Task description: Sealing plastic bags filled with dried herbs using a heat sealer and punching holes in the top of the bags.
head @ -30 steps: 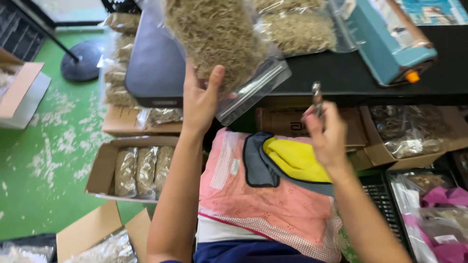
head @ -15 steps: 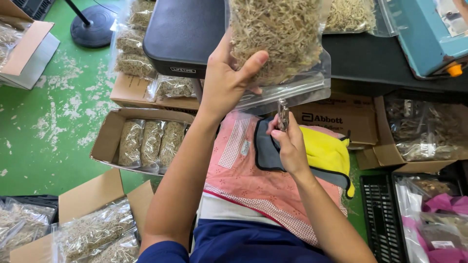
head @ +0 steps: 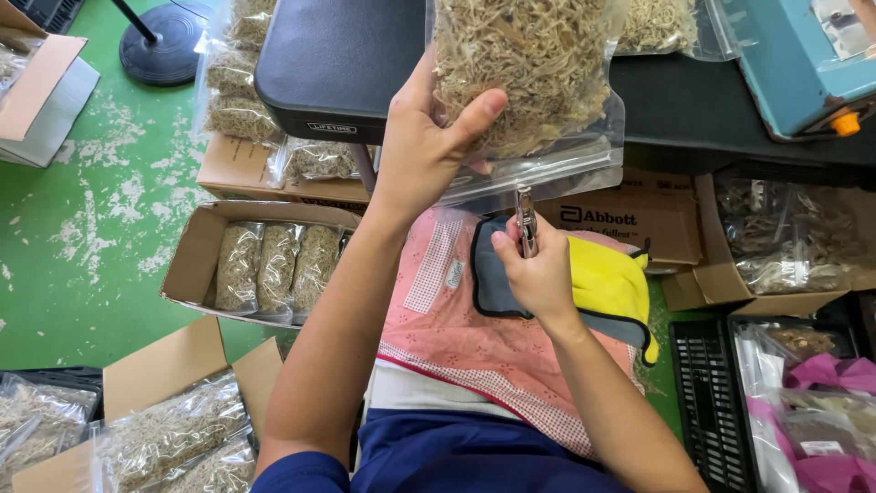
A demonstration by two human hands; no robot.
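My right hand [head: 538, 274] has brought its gripped metal clip tool [head: 525, 219] up under the bag of dried herbs [head: 529, 82] clasped by my left hand [head: 424, 151]; closing the bag's open edge appears next.

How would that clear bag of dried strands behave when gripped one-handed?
Probably light for its bulk: the left hand holds the clear bag up alone. Likely floppy: its unfilled lower edge sags and creases. The glossy film may be slippery, so a pinch seems safer.

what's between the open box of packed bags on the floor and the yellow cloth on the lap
In the head view, the left forearm crosses that stretch, above the pink checked cloth on the lap. The cardboard box lies left of it, the yellow cloth right.
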